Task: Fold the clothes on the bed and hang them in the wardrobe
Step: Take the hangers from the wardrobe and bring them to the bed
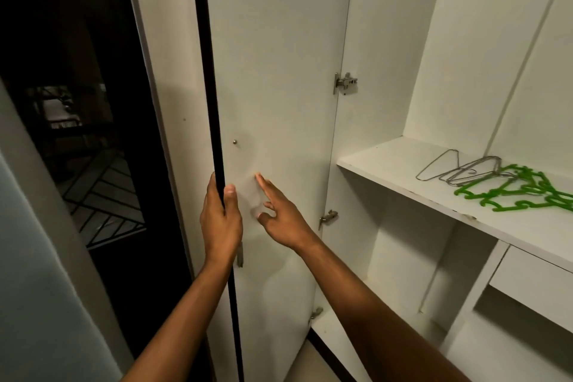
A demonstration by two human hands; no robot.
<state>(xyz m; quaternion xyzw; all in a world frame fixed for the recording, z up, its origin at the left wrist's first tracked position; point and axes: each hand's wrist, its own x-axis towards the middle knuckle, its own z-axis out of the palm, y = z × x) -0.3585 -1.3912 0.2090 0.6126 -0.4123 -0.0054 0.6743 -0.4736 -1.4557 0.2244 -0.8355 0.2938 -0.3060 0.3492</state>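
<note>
**Holding the wardrobe door**

My left hand grips the open door's black edge; my right hand reaches toward its inner face, fingers spread. Inside the wardrobe, a shelf holds wire hangers and green hangers.

Left hand: fingers wrapped behind the door's black edge, tips hidden. Green hangers ran off the right frame edge; count not determinable. Wire hangers overlapped, number unclear. Drawer was cut by the right edge. Dark opening at left: contents indistinct.
</note>
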